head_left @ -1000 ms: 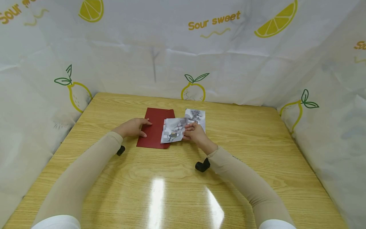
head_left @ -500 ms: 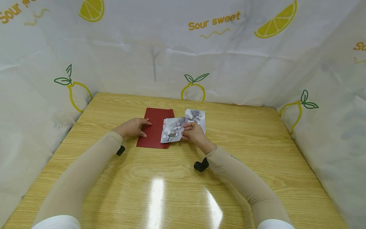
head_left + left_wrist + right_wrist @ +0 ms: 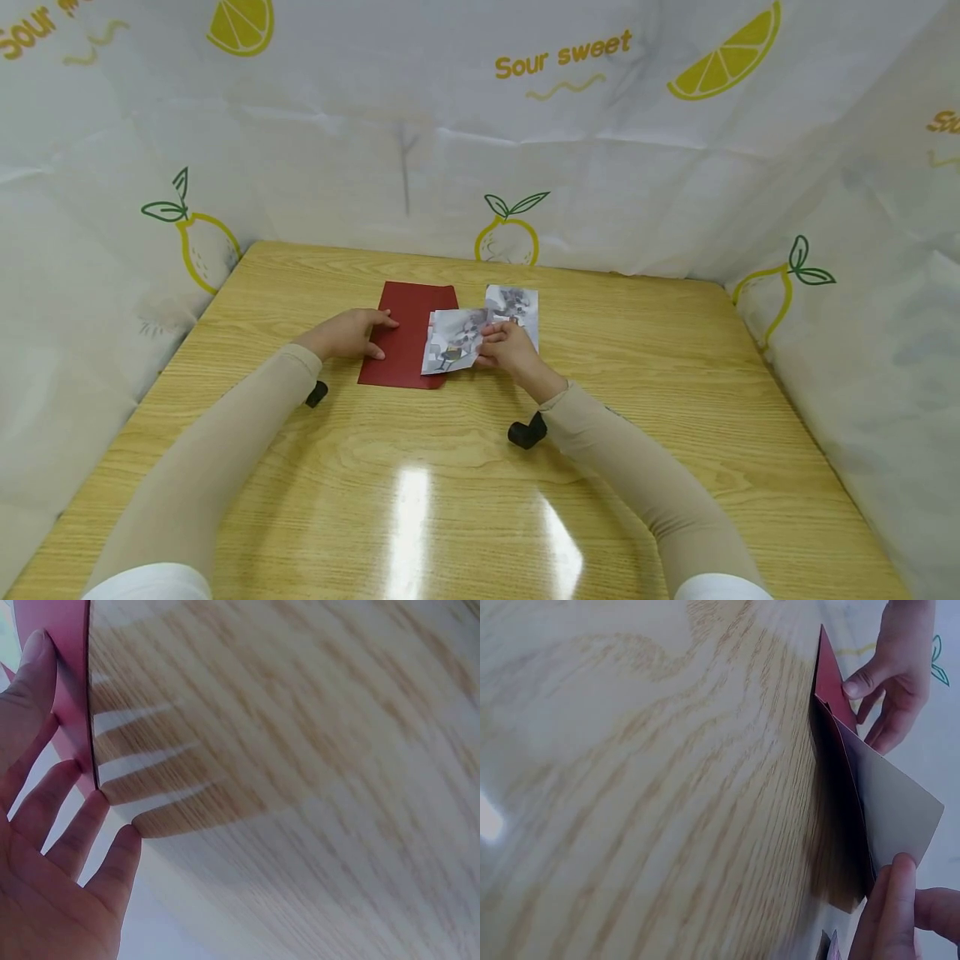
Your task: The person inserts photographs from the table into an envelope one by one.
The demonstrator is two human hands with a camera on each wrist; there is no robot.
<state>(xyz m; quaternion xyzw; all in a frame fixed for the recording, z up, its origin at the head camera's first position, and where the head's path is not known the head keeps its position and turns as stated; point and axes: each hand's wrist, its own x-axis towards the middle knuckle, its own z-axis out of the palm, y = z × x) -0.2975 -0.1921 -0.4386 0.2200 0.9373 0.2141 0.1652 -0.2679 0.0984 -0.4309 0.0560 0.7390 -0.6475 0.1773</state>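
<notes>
A red paper folder or envelope [image 3: 411, 300] lies on the wooden table. My left hand [image 3: 341, 335] rests on its left side, thumb and fingertips spread over the surface; the left wrist view shows the fingers [image 3: 64, 851] reaching its edge. With my right hand [image 3: 513, 350] I pinch the right end of a grey-and-white printed card [image 3: 453, 337], which overlaps the right part of the red paper. In the right wrist view the card [image 3: 900, 802] stands tilted up from the table. Whether its far end is inside the red paper, I cannot tell.
Another printed picture card [image 3: 525, 304] lies behind my right hand, partly covered by it. Black wrist-worn pieces [image 3: 527, 431] show under both forearms. A white cloth [image 3: 337, 158] with lemon prints closes the table [image 3: 637, 333] off at the back and sides.
My right hand has shifted very slightly left with the card. My left hand and the red paper have stayed in place.
</notes>
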